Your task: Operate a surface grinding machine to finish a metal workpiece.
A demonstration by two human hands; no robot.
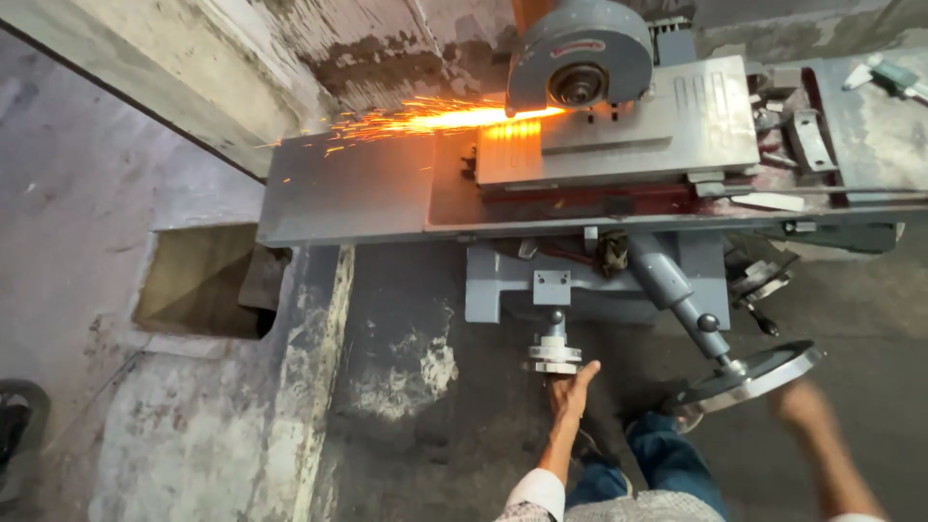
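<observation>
I look down on a grey surface grinder. Its guarded grinding wheel touches a flat steel workpiece on the machine table, and orange sparks fly left. My left hand reaches up under the small handwheel, fingertips touching its rim. My right hand, blurred, sits at the lower edge of the large handwheel; whether it grips the wheel is unclear.
A rectangular pit opens in the concrete floor at left. Loose metal pieces and a tool lie on the table's right end. A dark shoe shows at the left edge. My blue-trousered legs are below the machine.
</observation>
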